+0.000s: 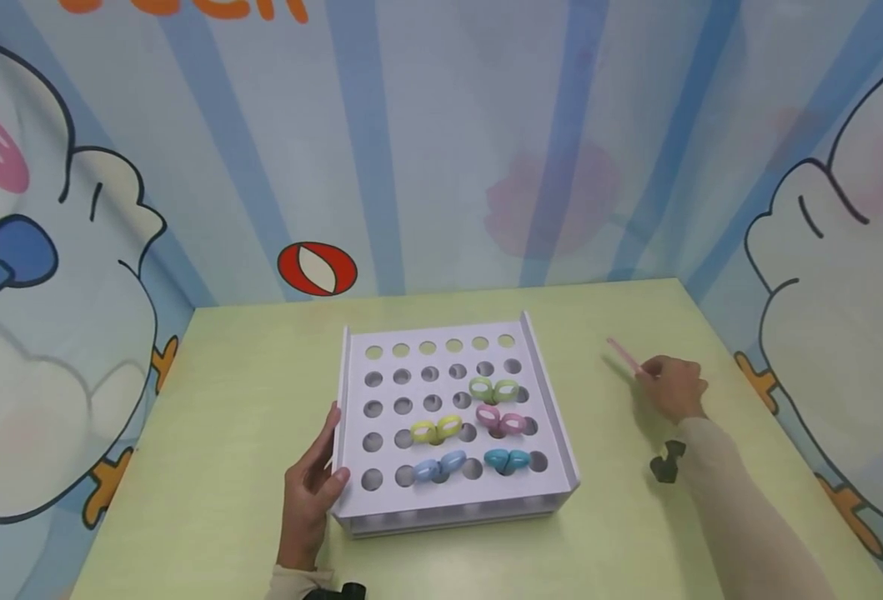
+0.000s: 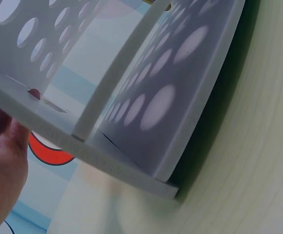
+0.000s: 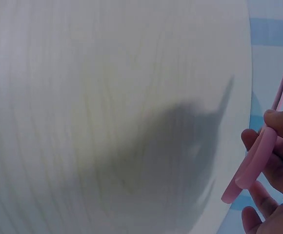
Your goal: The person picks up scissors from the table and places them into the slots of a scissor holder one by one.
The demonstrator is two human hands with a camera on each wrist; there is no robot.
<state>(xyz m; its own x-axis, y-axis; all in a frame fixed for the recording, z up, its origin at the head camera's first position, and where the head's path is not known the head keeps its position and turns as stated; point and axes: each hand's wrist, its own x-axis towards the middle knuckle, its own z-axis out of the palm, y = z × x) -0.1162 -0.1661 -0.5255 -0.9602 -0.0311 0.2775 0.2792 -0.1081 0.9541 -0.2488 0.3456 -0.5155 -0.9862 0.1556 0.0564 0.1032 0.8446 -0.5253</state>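
Observation:
A white rack (image 1: 418,492) with rows of round holes stands on the table. Several scissors sit in its holes, handles up: green scissors (image 1: 494,389), yellow scissors (image 1: 435,429), pink scissors (image 1: 501,422), light blue scissors (image 1: 439,467) and teal scissors (image 1: 507,460). My left hand (image 1: 312,490) grips the rack's left side wall (image 2: 44,119), its thumb over the rim and other fingers along the outside. Off to the rack's right, my right hand (image 1: 674,386) pinches another pair of pink scissors (image 3: 258,161) above the table. Their slim blades point away from me; fingers partly cover the middle.
The pale yellow table (image 1: 216,433) meets a blue-striped backdrop (image 1: 441,150) at its back edge. Printed white cartoon figures (image 1: 73,400) flank the table on both sides. Several rack holes hold no scissors, mostly in the back rows and left columns.

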